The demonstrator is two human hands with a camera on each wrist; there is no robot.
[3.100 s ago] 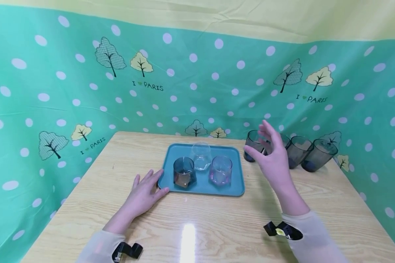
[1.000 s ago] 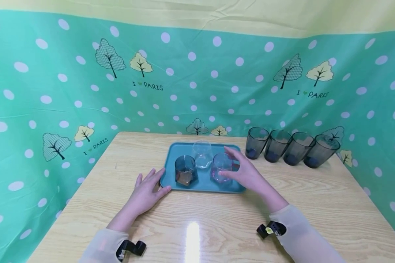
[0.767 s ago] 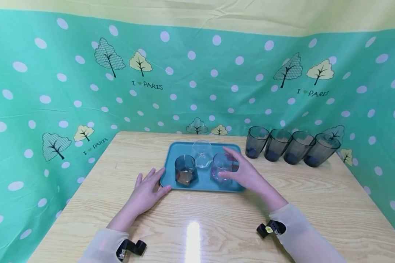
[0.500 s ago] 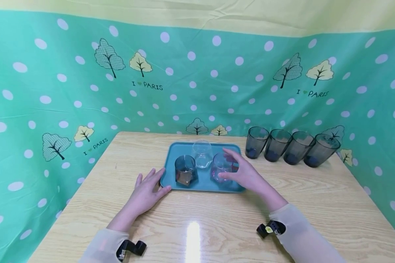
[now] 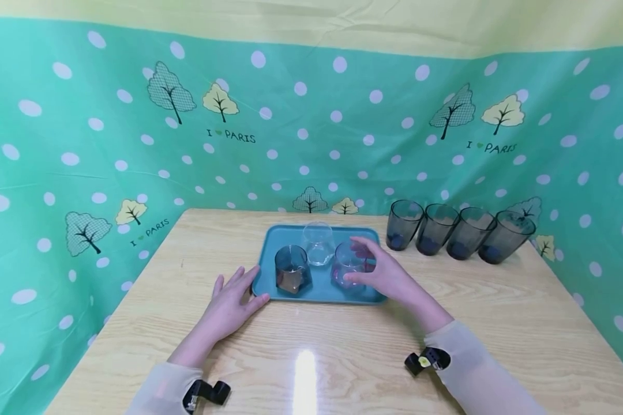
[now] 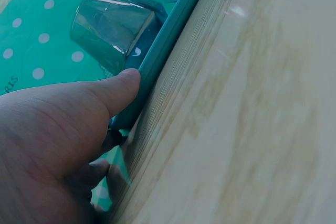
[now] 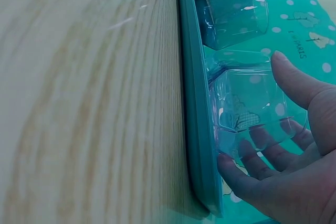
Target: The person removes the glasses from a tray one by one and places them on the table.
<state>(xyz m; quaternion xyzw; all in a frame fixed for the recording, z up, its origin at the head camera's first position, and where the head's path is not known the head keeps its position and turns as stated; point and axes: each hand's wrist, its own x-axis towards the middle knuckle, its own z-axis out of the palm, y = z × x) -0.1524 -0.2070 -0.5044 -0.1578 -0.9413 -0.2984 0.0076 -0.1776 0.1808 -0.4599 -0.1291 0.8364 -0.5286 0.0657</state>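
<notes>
Tray (image 5: 320,286), ctr frame: R hand (image 5: 389,278), fingers curled round pinkish glass (image 5: 346,262); L hand (image 5: 231,305), fingers spread, touching tray's lower-left corner.

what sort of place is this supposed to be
Probably a makeshift recording corner rather than a working kitchen: a teal-green polka-dot fabric backdrop hangs behind a pale wood-grain table, and a small black device sits at each of the person's wrists.
</notes>
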